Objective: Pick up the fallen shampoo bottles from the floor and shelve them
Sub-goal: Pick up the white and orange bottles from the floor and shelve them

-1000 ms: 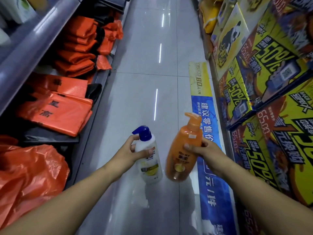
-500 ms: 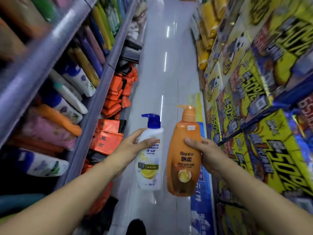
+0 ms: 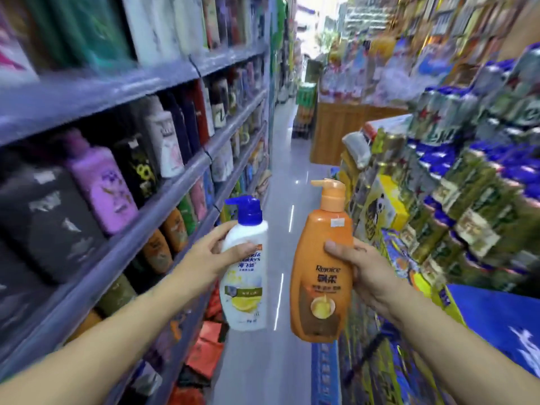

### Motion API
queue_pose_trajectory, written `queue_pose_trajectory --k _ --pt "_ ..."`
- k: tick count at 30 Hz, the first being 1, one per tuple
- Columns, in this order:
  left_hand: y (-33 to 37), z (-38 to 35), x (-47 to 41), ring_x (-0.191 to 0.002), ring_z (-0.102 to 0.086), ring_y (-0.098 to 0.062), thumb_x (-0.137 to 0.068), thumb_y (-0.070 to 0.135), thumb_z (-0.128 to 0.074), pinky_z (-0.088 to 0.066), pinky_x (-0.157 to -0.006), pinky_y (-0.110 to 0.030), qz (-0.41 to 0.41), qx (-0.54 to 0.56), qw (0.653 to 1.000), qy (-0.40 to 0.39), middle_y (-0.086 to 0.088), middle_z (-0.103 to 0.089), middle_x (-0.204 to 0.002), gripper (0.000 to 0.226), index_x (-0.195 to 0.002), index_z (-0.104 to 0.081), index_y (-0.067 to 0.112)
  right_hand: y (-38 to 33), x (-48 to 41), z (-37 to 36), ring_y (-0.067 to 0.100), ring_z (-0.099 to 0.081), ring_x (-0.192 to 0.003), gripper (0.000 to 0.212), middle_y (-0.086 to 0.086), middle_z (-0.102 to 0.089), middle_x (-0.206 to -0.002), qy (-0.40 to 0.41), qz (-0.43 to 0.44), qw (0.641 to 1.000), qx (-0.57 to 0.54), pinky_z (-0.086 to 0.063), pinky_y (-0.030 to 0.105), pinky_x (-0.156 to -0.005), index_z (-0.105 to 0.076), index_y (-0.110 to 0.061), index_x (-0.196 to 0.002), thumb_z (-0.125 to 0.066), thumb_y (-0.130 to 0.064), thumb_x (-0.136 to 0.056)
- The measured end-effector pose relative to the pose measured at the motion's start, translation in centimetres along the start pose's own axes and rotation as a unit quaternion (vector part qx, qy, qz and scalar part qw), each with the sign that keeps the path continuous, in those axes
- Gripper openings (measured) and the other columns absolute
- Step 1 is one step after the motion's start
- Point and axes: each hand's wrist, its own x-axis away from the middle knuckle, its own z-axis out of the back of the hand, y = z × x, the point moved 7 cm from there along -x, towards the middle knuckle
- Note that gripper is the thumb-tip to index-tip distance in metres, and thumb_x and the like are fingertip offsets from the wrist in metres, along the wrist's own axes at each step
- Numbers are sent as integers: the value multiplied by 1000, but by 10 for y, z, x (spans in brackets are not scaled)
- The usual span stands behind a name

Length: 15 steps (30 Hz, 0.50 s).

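My left hand point(image 3: 210, 252) grips a white shampoo bottle point(image 3: 245, 287) with a blue pump cap, held upright at chest height in the aisle. My right hand point(image 3: 359, 270) holds an orange Rejoice shampoo bottle point(image 3: 320, 276) with an orange pump, also upright, just right of the white one. The two bottles are apart by a narrow gap. Grey shelves point(image 3: 163, 185) full of shampoo bottles run along the left, close to my left hand.
Stacked drink cans and yellow cartons point(image 3: 455, 200) line the right side of the narrow aisle. A wooden display point(image 3: 336, 127) stands at the far end. Orange packets point(image 3: 204, 346) lie on the lowest left shelf. A glossy floor strip point(image 3: 280, 176) runs between.
My view has lifted from the floor to the shelves. Both hands have risen with their bottles, which now stand upright at shelf height.
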Motion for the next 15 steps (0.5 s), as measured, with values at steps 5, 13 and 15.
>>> queue_pose_trajectory --k 5,13,15 --pt "137 0 35 -96 -74 -21 -76 26 -77 -58 -80 -31 -83 -23 996 9 -5 -78 -109 43 -118 -68 21 -120 47 -42 29 -76 -83 42 20 -78 -101 -30 89 996 6 -62 40 -71 -74 -6 -101 -88 -18 -63" --pt "276 -2 95 -93 -74 -17 -79 23 -73 -58 -72 -22 -173 -49 983 43 -8 -77 -112 45 -122 -66 14 -242 115 -92 28 -76 -78 45 16 -79 -92 -54 186 981 14 -62 38 -65 -72 -5 -104 -84 -25 -65" --pt "295 -2 103 -93 -75 -14 -82 23 -72 -56 -70 -19 -184 -70 979 46 -2 -78 -109 38 -120 -67 18 -259 121 -98 30 -77 -80 60 17 -79 -93 -57 198 978 25 -62 40 -66 -73 -7 -102 -92 -38 -54"
